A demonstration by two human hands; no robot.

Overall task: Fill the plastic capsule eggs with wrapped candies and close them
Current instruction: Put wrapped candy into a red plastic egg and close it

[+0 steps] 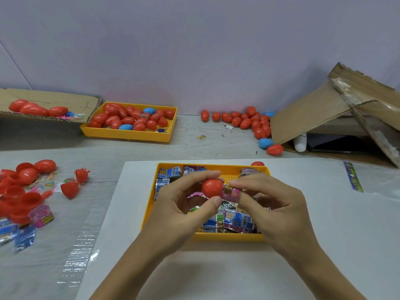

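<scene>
My left hand (186,204) pinches a red plastic egg half (212,187) between thumb and fingers, above the near yellow tray (229,236). My right hand (275,204) pinches a pink wrapped candy (229,193) whose end touches the egg half's right side. The tray under both hands holds several wrapped candies (233,219) in blue, pink and green wrappers. Whether the candy sits inside the half I cannot tell.
Loose red egg halves (23,187) and candies lie at the left. A far yellow tray (129,133) holds closed red and blue eggs. More closed eggs (249,122) lie at the back beside a torn cardboard box (337,118). Flat cardboard (49,100) sits far left.
</scene>
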